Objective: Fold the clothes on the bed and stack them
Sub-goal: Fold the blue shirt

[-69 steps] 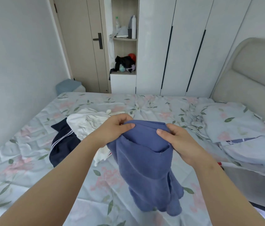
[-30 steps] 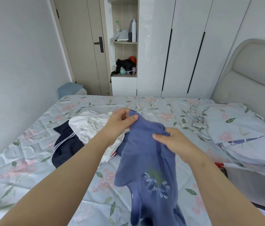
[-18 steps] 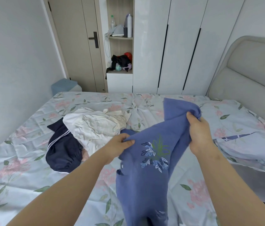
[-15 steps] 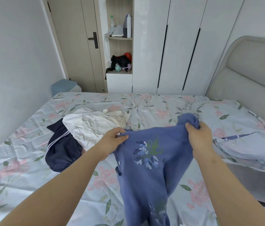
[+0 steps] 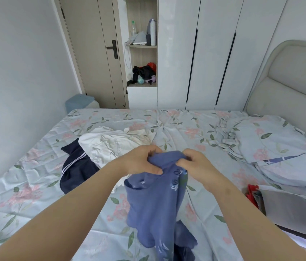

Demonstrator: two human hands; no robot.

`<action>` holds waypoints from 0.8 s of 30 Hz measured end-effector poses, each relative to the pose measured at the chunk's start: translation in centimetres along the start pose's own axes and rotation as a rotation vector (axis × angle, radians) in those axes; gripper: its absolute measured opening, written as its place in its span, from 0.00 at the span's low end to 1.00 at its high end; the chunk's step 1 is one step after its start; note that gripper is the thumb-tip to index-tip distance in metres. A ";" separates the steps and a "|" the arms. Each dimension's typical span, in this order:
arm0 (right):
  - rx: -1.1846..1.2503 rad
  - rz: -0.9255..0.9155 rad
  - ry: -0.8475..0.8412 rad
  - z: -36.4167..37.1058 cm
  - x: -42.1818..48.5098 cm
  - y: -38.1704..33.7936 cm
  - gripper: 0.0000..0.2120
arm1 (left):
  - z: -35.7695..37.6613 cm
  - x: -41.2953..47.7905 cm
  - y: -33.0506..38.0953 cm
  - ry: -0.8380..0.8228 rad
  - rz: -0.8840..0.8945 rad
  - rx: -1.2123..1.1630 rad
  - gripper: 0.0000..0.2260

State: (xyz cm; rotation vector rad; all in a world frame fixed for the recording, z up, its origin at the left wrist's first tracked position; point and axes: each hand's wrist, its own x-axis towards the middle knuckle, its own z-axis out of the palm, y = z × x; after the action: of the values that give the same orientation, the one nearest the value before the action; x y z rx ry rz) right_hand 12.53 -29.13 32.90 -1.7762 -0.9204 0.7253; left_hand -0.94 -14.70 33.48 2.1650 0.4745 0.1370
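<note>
Blue garment (image 5: 156,200) hangs bunched (pale embroidery showing) above bed (image 5: 186,129).

A closed door (image 5: 99,53) stands at upper left, beside open shelves (image 5: 142,46) holding bottles; white wardrobe doors (image 5: 214,53) fill the upper right.

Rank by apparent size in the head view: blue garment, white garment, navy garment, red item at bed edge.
1. blue garment, though held nearest the camera
2. white garment
3. navy garment, partly hidden under the white one, so unsure
4. red item
</note>
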 end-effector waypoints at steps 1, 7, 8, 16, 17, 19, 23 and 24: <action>0.050 -0.001 0.045 -0.3 0.0 0.1 0.14 | 0.1 -0.2 -0.9 -0.020 -0.041 0.064 0.10; 0.059 0.026 -0.031 -1.9 -0.3 0.1 0.13 | 1.0 -0.1 -2.2 0.131 -0.109 -0.272 0.12; 0.043 0.062 -0.095 -1.9 -0.5 0.1 0.11 | 1.1 0.2 -1.7 0.144 -0.112 -0.303 0.09; 0.134 0.029 0.060 -3.1 0.0 -0.6 0.02 | 0.6 0.5 0.5 0.148 0.023 -0.183 0.06; 0.165 -0.001 0.111 -3.5 0.2 -0.8 0.02 | 0.4 0.3 0.3 0.111 0.029 -0.171 0.07; 0.204 -0.041 0.204 -4.1 0.6 -1.2 0.03 | 0.0 0.0 -0.3 0.037 0.039 -0.001 0.12; 0.183 -0.067 0.395 -5.1 0.9 -1.8 0.08 | -0.9 0.4 -2.4 0.023 -0.090 0.386 0.11; 0.139 -0.084 0.406 -5.5 0.9 -1.8 0.11 | -1.3 0.5 -3.0 0.061 -0.135 0.440 0.09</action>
State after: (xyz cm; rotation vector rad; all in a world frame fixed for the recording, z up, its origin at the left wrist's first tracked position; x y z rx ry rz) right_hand 16.94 -30.58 36.40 -1.6682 -0.6487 0.3451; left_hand -1.67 -11.91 31.77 2.5518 0.7387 0.0237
